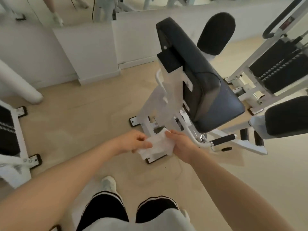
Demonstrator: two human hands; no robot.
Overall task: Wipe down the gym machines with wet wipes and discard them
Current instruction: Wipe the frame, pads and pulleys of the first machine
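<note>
Both hands, left hand (pixel 135 141) and right hand (pixel 180 144), fingers curled, pinching one wet wipe (pixel 157 145).

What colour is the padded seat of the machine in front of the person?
Dark navy, almost black, on the seat pad; seen in the head view, the only one.

You hold a crumpled white wet wipe (pixel 155 145) stretched between both hands, above the floor. Just ahead of you stands the gym machine (pixel 168 104), white-framed, with its dark padded seat (pixel 215 105) tilted upward
</note>
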